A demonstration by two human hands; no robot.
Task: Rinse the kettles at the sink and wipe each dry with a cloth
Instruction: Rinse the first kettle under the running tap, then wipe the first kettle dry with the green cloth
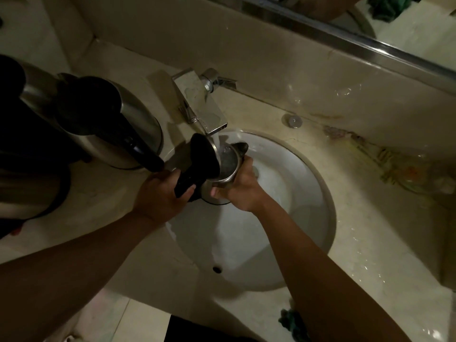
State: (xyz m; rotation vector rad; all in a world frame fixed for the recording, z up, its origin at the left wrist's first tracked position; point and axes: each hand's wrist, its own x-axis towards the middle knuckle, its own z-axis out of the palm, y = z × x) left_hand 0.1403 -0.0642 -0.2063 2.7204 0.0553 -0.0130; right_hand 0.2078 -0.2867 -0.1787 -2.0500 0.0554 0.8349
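A small steel kettle [228, 166] with its black lid flipped open is held over the white sink [308, 193], under the chrome tap [197, 99]. Water runs from the tap into its open mouth. My left hand [162, 193] grips the kettle's black handle. My right hand [240, 187] wraps the steel body from the right. A second, larger steel kettle [118, 124] with a black handle stands on the counter to the left of the tap. A green cloth [292, 322] lies at the counter's front edge, partly behind my right forearm.
A third dark-topped vessel [24, 149] stands at the far left edge. A clear plastic packet [414, 174] lies on the wet counter at the right. A mirror [407, 25] runs along the back wall. The sink's overflow hole [217, 269] faces me.
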